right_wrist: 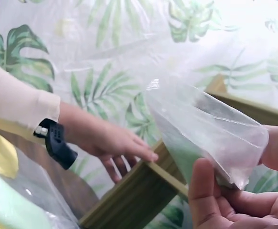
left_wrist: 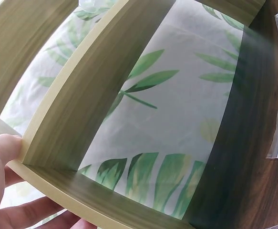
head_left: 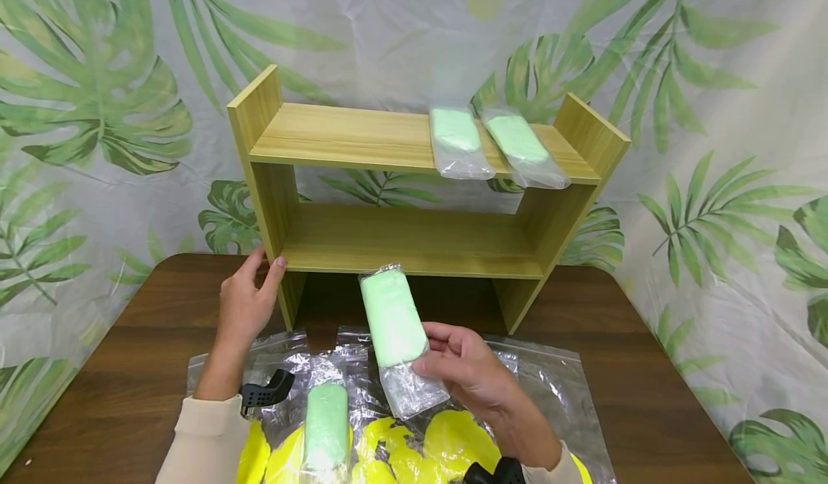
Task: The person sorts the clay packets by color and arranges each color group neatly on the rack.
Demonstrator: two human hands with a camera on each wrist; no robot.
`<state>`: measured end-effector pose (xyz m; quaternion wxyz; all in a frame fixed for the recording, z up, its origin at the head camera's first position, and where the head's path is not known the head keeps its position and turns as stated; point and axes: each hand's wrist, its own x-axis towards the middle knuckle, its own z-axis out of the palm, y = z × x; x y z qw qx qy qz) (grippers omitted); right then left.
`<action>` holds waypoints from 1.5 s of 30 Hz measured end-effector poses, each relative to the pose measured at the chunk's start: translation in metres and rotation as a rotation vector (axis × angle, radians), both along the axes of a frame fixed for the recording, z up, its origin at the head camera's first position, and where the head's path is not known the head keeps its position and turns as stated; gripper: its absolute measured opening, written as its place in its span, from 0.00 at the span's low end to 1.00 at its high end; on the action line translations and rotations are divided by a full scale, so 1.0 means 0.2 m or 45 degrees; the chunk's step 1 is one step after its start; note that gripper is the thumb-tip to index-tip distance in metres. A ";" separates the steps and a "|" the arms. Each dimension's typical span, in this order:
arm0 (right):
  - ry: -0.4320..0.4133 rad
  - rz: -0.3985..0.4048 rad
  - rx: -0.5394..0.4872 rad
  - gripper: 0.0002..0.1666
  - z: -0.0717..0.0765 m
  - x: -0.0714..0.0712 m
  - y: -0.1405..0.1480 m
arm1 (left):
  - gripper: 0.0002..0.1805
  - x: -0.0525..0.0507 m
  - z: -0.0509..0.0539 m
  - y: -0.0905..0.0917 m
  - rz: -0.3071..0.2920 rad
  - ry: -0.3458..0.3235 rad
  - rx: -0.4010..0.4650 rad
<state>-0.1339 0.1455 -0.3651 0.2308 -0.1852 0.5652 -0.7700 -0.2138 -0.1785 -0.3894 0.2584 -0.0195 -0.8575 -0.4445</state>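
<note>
My left hand (head_left: 246,303) grips the left side panel of a small wooden shelf (head_left: 401,236), thumb on the front edge and fingers round the outside. In the left wrist view the thumb (left_wrist: 3,147) presses near the middle board's corner. My right hand (head_left: 467,369) pinches the lower end of a clear packet of pale green clay (head_left: 394,318), held tilted in front of the shelf's lower part. Two similar green packets (head_left: 455,131) lie side by side on the top board, towards the right, their ends hanging over its front edge.
The shelf stands on a dark brown table (head_left: 647,369) before a leaf-patterned cloth (head_left: 401,31). At the front lie clear zip bags (head_left: 556,390) with yellow pieces (head_left: 459,437). Another green packet (head_left: 326,423) lies on them, between my forearms.
</note>
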 end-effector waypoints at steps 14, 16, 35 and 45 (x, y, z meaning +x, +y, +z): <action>0.220 -0.153 0.040 0.28 0.10 0.01 0.00 | 0.23 -0.01 -0.04 0.00 0.000 -0.025 -0.008; 0.243 -0.177 0.037 0.28 0.13 0.01 0.00 | 0.22 -0.01 -0.04 0.00 0.002 -0.017 -0.006; 0.267 -0.274 -0.131 0.29 0.37 -0.12 -0.13 | 0.24 0.00 -0.02 0.01 0.001 -0.036 0.008; 0.124 -0.334 -0.283 0.15 0.42 -0.16 -0.19 | 0.24 0.00 -0.01 -0.01 0.007 -0.016 0.011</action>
